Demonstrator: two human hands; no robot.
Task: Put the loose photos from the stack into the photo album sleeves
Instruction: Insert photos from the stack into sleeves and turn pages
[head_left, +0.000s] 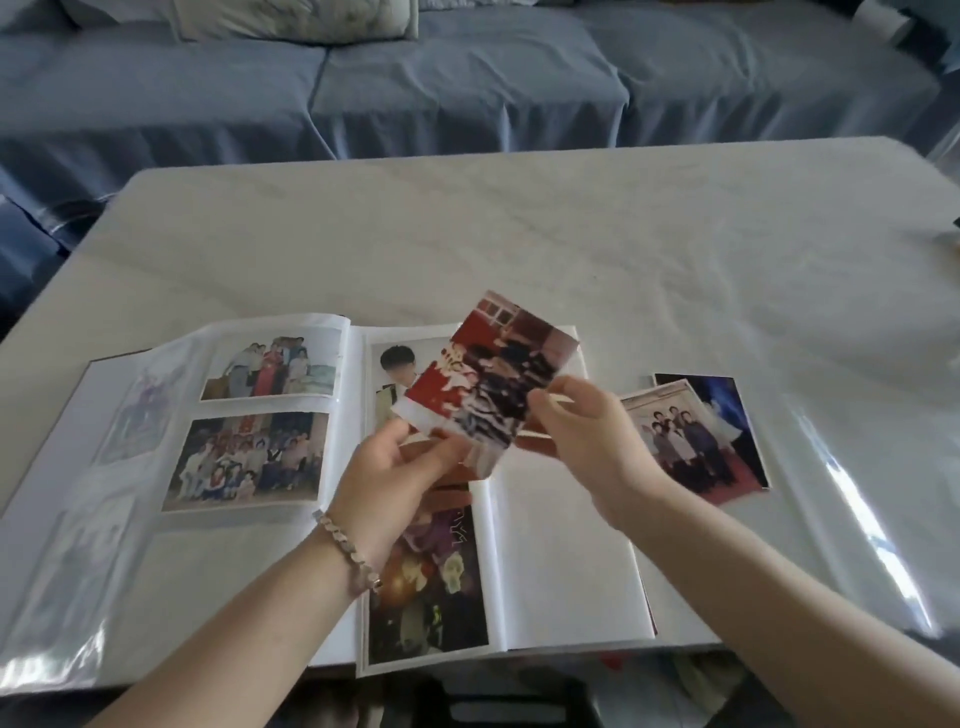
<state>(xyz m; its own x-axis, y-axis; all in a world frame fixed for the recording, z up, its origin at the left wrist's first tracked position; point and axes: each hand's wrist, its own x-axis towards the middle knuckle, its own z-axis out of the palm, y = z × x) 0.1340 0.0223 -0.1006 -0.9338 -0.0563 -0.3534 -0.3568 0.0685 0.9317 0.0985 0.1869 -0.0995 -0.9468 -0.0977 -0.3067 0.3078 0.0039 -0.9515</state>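
Blue sofa (467, 78) at twelve o'clock beyond the table (519, 234); loose stack (696, 436) at three o'clock of the open album (561, 545). Left hand (395, 467) and right hand (587, 441) pinch one photo (488, 374) over the right page, long axis seven-to-one o'clock.

A pale surface (519, 234) with faint grey veins, like marble, fills the middle of the view. A clear plastic sheet (857, 519) lies over it and shines in bright stripes on the right side. Behind the surface stands a blue-grey sofa (467, 88) with a loose fabric cover. A light patterned cushion (296, 18) lies on it toward the left. At the right edge of the surface there is a small dark object (955, 231), possibly a device, too little visible to name.
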